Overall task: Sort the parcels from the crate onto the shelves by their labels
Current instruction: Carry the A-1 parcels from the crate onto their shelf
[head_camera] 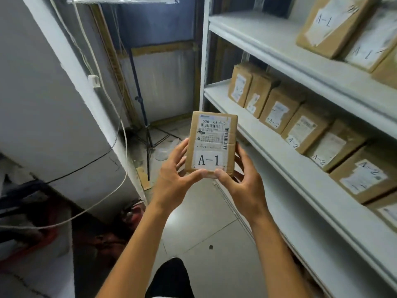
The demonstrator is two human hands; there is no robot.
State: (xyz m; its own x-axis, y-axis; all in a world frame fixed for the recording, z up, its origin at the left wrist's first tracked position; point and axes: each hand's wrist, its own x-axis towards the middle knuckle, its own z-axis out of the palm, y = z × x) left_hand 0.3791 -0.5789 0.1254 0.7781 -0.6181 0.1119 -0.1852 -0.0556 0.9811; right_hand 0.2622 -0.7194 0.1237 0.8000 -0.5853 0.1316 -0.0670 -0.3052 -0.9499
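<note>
You are holding the small brown cardboard parcel labelled A-1 (211, 145) upright at frame centre, left hand (171, 179) and right hand (245, 179) both pinching its lower edge in a narrow grip; it is looking stiff and light, so keep gripping its sides.

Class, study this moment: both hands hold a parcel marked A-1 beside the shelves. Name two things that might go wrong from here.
1. Misfiling: the nearest shelf holds A-2 boxes, while the A-1 boxes sit on the shelf above, so the parcel might land on the wrong one.
2. Dropping: the left hand and right hand grip only the parcel's lower end, which could let it tip.
</note>
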